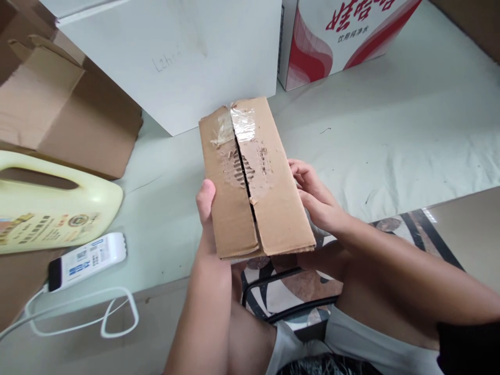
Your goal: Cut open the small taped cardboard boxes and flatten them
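Note:
A brown cardboard box [281,198] is held up in front of me, tilted, over the near edge of the table. Its two top flaps meet at a narrow dark gap, with clear tape at the far end and torn paper showing corrugation in the middle. My left hand [205,200] grips the box from the left; its thumb shows at the side and the other fingers are hidden. On the right side, my right hand [314,200] has curled fingers against the box, their tips partly hidden behind it.
A large white box [175,62] and a red-and-white carton [312,47] stand at the back of the table [410,125]. To the left are an open cardboard box [66,104], a pale yellow jug [97,195] and a white power strip [94,258] with a looped cable [135,312].

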Motion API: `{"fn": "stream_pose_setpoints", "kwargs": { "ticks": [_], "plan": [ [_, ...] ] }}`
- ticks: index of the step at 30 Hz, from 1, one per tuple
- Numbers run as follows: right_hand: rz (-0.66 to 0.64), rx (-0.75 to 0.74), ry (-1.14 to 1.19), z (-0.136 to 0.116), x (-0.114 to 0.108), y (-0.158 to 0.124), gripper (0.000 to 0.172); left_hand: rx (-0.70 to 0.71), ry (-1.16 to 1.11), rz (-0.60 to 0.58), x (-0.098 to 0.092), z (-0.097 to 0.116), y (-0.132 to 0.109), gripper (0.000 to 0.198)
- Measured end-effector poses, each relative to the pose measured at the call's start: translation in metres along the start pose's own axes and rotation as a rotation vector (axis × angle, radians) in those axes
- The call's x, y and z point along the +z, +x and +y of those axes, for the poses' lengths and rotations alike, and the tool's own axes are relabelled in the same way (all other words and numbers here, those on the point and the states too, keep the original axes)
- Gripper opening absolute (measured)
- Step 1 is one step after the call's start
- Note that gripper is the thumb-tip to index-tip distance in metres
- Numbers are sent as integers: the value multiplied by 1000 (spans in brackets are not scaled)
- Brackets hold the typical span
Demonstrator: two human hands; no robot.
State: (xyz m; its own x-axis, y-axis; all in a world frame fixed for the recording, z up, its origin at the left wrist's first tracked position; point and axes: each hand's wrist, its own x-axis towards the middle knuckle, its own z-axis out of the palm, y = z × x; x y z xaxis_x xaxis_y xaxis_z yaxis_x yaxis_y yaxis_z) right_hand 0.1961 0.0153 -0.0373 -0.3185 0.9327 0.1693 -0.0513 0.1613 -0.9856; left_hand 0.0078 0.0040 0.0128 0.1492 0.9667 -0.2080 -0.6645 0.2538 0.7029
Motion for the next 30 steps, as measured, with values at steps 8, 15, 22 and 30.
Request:
{"fn": "stream_pose_setpoints", "kwargs": {
  "ticks": [8,15,22,30],
  "plan": [
    [-22,-16,26,2,0,1,27,23,35,115,4,2,0,59],
    [-20,-17,33,3,1,1,28,-29,86,48,3,3,-1,68],
    [-9,-11,19,1,0,1,28,23,102,89,0,3,0,60],
    [0,-14,30,1,1,1,26,9,48,67,0,4,0,60]
  ]
}}
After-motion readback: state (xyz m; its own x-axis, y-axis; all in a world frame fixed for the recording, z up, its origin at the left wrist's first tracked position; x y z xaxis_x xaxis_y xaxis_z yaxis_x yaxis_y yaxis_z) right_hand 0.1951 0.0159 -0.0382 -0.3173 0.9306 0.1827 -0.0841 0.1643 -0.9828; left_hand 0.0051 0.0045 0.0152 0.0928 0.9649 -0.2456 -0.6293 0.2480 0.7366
